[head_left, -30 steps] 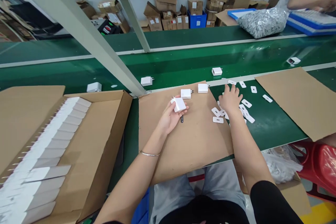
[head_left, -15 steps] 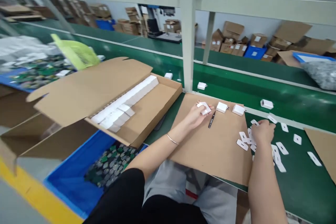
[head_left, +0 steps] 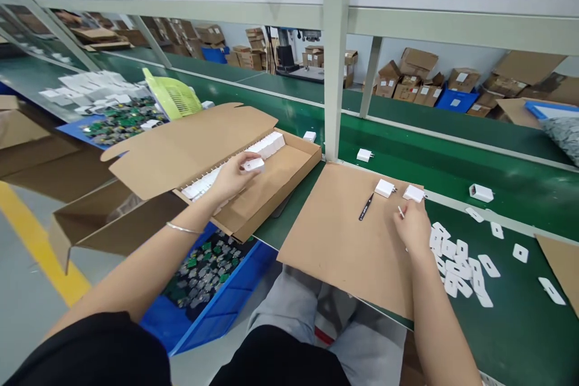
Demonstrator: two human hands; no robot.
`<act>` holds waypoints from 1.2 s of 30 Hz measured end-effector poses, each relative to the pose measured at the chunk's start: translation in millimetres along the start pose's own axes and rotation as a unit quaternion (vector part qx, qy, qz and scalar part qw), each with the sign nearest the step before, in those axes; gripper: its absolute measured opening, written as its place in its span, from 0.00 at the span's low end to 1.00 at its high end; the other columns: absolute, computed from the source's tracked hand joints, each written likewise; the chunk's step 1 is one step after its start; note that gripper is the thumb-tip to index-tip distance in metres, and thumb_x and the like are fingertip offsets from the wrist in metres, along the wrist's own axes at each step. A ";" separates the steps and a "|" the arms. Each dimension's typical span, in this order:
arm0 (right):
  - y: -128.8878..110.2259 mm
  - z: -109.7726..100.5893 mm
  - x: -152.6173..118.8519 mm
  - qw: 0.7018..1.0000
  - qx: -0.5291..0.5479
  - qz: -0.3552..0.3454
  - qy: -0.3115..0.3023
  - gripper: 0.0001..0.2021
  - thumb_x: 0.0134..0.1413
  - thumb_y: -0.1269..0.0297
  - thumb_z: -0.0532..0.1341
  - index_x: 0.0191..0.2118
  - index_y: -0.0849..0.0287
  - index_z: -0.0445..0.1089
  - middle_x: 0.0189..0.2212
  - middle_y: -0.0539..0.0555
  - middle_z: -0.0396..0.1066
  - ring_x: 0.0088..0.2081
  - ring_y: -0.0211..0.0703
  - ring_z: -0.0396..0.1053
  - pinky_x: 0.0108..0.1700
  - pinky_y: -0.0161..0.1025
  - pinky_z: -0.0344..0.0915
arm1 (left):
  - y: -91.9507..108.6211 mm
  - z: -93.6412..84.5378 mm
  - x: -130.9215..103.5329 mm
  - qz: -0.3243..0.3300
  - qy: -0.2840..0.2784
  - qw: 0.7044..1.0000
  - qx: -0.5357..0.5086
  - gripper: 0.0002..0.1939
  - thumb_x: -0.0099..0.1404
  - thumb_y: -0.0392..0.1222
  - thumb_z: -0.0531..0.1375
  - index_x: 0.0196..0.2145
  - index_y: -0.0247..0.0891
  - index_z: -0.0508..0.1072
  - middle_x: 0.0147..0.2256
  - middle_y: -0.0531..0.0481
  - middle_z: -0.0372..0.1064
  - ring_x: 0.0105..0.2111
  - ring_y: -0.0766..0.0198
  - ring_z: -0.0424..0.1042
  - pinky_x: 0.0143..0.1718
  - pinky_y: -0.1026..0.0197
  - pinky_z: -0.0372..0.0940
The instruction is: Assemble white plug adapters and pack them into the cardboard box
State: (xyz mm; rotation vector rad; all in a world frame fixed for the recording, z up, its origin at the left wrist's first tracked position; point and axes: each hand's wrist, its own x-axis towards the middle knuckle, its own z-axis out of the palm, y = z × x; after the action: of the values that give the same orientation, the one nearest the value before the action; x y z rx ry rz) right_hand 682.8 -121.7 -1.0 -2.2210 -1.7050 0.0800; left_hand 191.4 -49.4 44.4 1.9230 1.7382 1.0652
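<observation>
My left hand (head_left: pixel 231 180) is closed on a white charger (head_left: pixel 254 164) above the open cardboard box (head_left: pixel 284 172), where a row of white chargers (head_left: pixel 269 145) lines the far side. On the cardboard sheet (head_left: pixel 344 235), my right hand (head_left: pixel 414 226) pinches a small white cover plate (head_left: pixel 401 212), seen edge-on. Just beyond its fingers lies a white plug charger (head_left: pixel 414 193), with another charger (head_left: pixel 385 187) to its left. Black tweezers (head_left: pixel 366 207) rest on the sheet. To the right of my right hand spreads a pile of white cover plates (head_left: pixel 459 265).
A blue bin (head_left: pixel 212 319) of circuit boards stands below the box. A shelf post (head_left: pixel 332 72) rises behind the sheet. More chargers (head_left: pixel 481 193) sit on the green bench. A yellow-green basket (head_left: pixel 181 102) leans at the back left beside circuit boards (head_left: pixel 122 123).
My left hand has carried the charger leftward from the sheet to over the box. My right hand has moved left from the plate pile to near the charger, holding a plate.
</observation>
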 end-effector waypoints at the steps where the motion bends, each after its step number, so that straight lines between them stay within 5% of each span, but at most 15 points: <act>1: -3.0 1.2 -1.3 1.000 0.003 -0.005 -0.026 0.05 0.57 0.70 0.57 0.41 0.58 0.64 0.39 0.60 0.71 0.43 0.53 0.68 0.37 0.42 0.57 | -12.1 -6.4 6.9 0.006 -0.028 0.999 0.041 0.25 0.57 0.46 0.63 0.53 0.40 0.72 0.58 0.42 0.73 0.57 0.50 0.70 0.57 0.51 0.65; 5: -5.9 4.2 -2.9 0.996 0.034 -0.045 -0.068 0.19 0.57 0.64 0.62 0.53 0.61 0.64 0.47 0.61 0.72 0.50 0.55 0.69 0.46 0.44 0.63 | -50.6 -21.7 25.6 -0.011 -0.135 0.980 0.143 0.28 0.53 0.44 0.60 0.53 0.39 0.74 0.57 0.41 0.74 0.56 0.49 0.71 0.59 0.51 0.62; 9: -2.0 5.7 -1.8 0.996 0.038 -0.063 -0.055 0.24 0.59 0.58 0.63 0.58 0.60 0.64 0.51 0.62 0.72 0.55 0.58 0.68 0.55 0.48 0.63 | -61.6 -25.9 30.3 -0.017 -0.194 0.960 0.202 0.27 0.52 0.45 0.60 0.51 0.42 0.77 0.55 0.45 0.75 0.56 0.48 0.70 0.58 0.52 0.63; 14: -1.1 5.7 -2.1 0.995 0.053 -0.033 -0.081 0.22 0.62 0.66 0.57 0.61 0.61 0.63 0.53 0.63 0.71 0.53 0.57 0.70 0.48 0.46 0.66 | -49.6 -19.4 34.0 -0.007 -0.190 0.918 0.348 0.11 0.59 0.44 0.61 0.38 0.45 0.80 0.46 0.48 0.79 0.58 0.45 0.66 0.61 0.45 0.56; 17: -2.1 5.2 -3.6 0.997 0.034 -0.029 -0.062 0.22 0.60 0.68 0.58 0.60 0.62 0.64 0.56 0.65 0.70 0.55 0.57 0.70 0.51 0.47 0.65 | -43.1 -14.6 40.8 -0.027 -0.220 0.900 0.376 0.04 0.57 0.41 0.63 0.31 0.42 0.78 0.39 0.52 0.80 0.47 0.52 0.71 0.58 0.46 0.59; 19: -2.5 4.6 -5.0 0.999 -0.002 -0.009 -0.040 0.21 0.60 0.64 0.60 0.57 0.64 0.65 0.56 0.68 0.69 0.57 0.61 0.68 0.54 0.49 0.65 | -36.1 -10.5 45.4 -0.033 -0.220 0.893 0.391 0.04 0.56 0.41 0.64 0.31 0.40 0.77 0.35 0.50 0.79 0.41 0.53 0.71 0.55 0.47 0.60; 22: -2.8 3.3 -7.6 0.998 -0.036 0.045 -0.041 0.20 0.61 0.57 0.61 0.52 0.66 0.68 0.53 0.71 0.70 0.56 0.65 0.69 0.50 0.51 0.66 | -10.7 4.7 46.9 0.005 -0.180 0.894 0.411 0.10 0.61 0.43 0.61 0.39 0.38 0.77 0.42 0.44 0.78 0.45 0.48 0.72 0.54 0.45 0.60; 26: -5.8 5.3 -9.0 0.996 -0.033 0.051 -0.067 0.16 0.64 0.62 0.58 0.52 0.68 0.68 0.52 0.72 0.71 0.53 0.62 0.71 0.47 0.48 0.67 | 55.1 56.1 38.0 0.163 -0.080 0.913 0.365 0.15 0.68 0.42 0.51 0.45 0.38 0.75 0.47 0.39 0.76 0.47 0.46 0.73 0.53 0.48 0.61; 31: -14.7 14.0 -6.6 0.999 0.008 -0.018 -0.025 0.15 0.61 0.64 0.59 0.49 0.68 0.68 0.50 0.70 0.72 0.52 0.60 0.69 0.50 0.49 0.67 | 137.0 161.7 42.2 0.307 -0.155 0.907 0.244 0.16 0.69 0.38 0.50 0.46 0.38 0.76 0.46 0.36 0.74 0.50 0.44 0.71 0.51 0.47 0.63; 36: -16.2 17.1 -7.0 0.998 0.026 -0.057 -0.001 0.16 0.60 0.60 0.62 0.49 0.65 0.68 0.50 0.69 0.72 0.54 0.62 0.66 0.55 0.53 0.65 | 177.5 270.2 87.4 0.268 -0.177 0.926 0.199 0.21 0.64 0.33 0.57 0.55 0.34 0.70 0.54 0.31 0.68 0.56 0.41 0.67 0.56 0.44 0.61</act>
State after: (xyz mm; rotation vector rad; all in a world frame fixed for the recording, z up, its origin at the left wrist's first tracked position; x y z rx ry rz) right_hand 661.6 -120.8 -13.4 -2.0829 -1.8048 0.0981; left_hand 506.0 61.3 13.5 2.7436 1.3252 0.4652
